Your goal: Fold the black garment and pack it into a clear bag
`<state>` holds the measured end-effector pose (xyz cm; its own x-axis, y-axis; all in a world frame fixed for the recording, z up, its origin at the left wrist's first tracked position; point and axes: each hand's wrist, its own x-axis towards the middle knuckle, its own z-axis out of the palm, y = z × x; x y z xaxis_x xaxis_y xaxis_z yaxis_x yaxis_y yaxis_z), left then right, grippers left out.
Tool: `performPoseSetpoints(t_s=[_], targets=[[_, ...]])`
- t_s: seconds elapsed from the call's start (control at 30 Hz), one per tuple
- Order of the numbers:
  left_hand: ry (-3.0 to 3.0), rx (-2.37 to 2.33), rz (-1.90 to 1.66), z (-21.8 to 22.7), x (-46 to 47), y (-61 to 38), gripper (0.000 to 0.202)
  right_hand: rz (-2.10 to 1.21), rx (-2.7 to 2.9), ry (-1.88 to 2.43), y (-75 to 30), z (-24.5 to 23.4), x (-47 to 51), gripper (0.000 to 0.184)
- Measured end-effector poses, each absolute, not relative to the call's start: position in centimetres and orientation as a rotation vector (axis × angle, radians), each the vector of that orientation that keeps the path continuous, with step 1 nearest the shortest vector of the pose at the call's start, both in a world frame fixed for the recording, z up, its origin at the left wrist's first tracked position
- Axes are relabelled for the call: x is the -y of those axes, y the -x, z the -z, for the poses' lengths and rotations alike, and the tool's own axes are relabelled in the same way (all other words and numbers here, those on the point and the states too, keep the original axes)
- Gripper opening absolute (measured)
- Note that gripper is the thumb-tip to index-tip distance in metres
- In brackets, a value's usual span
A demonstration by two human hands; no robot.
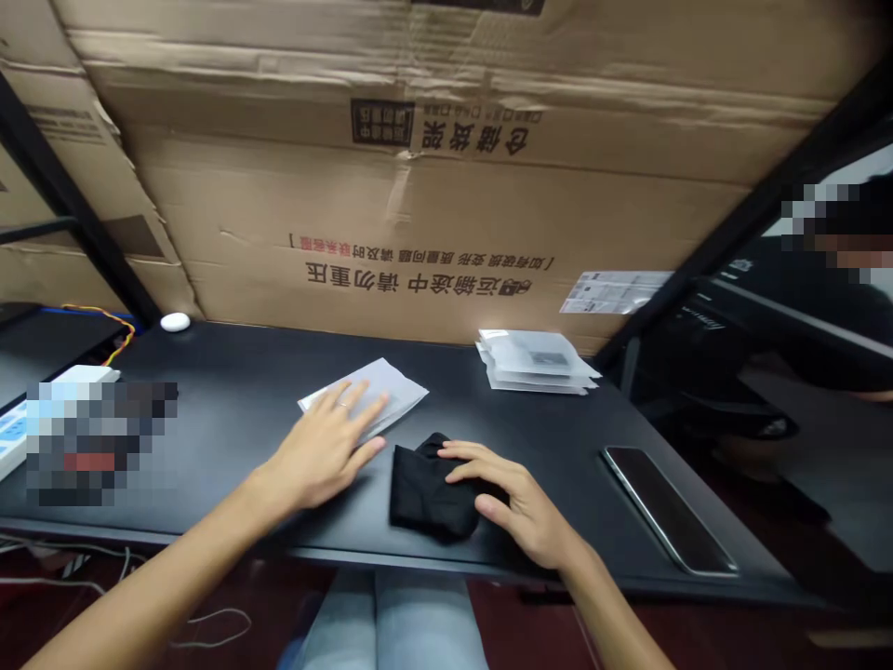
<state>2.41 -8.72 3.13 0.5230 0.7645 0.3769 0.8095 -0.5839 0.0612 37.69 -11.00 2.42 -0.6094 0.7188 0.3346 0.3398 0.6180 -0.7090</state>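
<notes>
My left hand (335,437) lies with fingers spread over a whitish translucent plastic pouch (394,386) on the black table. Whatever the pouch holds cannot be made out. To the right and closer to me is a folded black cloth (429,493), lying flat near the table's front edge. My right hand (506,498) rests over the cloth's right side, fingers apart and slightly bent, touching it without gripping. Part of the cloth is hidden beneath those fingers.
Several similar pouches (537,361) are stacked at the back right. A phone (670,512) lies on the right. At the left are a power strip (42,409) and a small white oval object (175,322). Cardboard (419,195) walls the back. Another person (802,307) is beyond the right frame post.
</notes>
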Motion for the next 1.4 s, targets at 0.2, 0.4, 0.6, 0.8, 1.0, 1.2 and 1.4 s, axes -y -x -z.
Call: performPoseSetpoints(t_s=[0.2,0.4,0.6,0.8,1.0,1.2,1.4], targets=[[2.762,1.318,0.369,-0.2,5.6,-2.8,0.057,-0.788,2.251,0.948,-37.1,-2.1,11.4,0.028],[2.77,1.54,0.323,-1.3,4.5,2.5,0.052,-0.757,2.278,0.903,-37.5,-1.6,11.2,0.048],[2.652,1.814,0.273,0.4,4.4,3.3,0.068,-0.517,2.305,1.029,-36.7,-1.0,11.3,0.041],[2.663,1.626,0.226,0.2,0.6,8.8,0.064,-0.413,2.322,1.085,-36.3,-0.5,11.2,0.048],[2.702,1.49,0.251,-1.2,-0.8,12.7,0.065,-0.434,2.363,1.128,-36.3,-0.4,11.2,0.049],[2.662,1.475,0.419,-2.2,-0.6,12.1,0.07,-0.441,2.319,1.144,-36.0,-0.6,11.3,0.063],[2.714,1.322,0.709,-4.5,5.3,0.5,0.052,-0.55,2.165,1.076,-36.7,-0.3,11.0,0.085]])
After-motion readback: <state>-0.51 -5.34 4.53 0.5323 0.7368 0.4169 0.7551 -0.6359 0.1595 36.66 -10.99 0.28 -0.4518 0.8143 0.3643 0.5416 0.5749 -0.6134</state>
